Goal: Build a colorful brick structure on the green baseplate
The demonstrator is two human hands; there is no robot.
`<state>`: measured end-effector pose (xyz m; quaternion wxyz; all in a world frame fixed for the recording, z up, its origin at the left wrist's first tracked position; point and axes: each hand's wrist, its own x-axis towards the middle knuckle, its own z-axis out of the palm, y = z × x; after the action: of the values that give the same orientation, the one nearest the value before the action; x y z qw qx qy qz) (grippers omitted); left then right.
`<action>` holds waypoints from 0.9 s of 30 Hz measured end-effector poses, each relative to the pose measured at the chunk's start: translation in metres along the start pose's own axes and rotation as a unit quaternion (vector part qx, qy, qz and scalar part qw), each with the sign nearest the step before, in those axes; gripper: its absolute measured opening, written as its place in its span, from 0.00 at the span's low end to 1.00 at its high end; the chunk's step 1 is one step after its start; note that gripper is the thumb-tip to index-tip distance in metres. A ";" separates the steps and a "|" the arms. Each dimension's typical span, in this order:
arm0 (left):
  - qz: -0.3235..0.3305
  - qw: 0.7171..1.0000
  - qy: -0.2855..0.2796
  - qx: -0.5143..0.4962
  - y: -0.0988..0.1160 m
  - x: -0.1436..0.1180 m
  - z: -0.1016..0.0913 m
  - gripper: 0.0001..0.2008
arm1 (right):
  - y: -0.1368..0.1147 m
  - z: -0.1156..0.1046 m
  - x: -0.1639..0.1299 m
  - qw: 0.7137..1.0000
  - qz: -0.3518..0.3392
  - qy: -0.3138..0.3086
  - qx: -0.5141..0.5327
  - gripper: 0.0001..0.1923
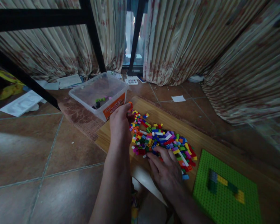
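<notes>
Bricks (162,140) lay heaped on the wooden board (205,140), pile running far-left to near-right; left hand (119,123) curled at its far end, grip unclear, right hand (167,170) spread flat on its near edge.

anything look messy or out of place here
Loose papers lie scattered on the tiled floor by the curtains, with one more scrap near the wooden board. The bricks sit in a loose heap on the board under both the left hand and the right hand, not spilled onto the floor. The plastic tub stands upright.
</notes>
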<state>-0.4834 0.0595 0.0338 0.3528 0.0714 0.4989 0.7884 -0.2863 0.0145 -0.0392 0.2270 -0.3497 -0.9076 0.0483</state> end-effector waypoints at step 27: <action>0.010 0.990 -0.105 0.094 0.000 0.000 -0.001 0.06 | -0.008 -0.004 0.049 0.986 0.153 -0.052 -0.034 0.16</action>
<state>-0.4842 0.0592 0.0335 0.3869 0.1919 0.5301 0.7297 -0.3210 0.0404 -0.0155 0.1578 -0.4892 -0.8550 0.0698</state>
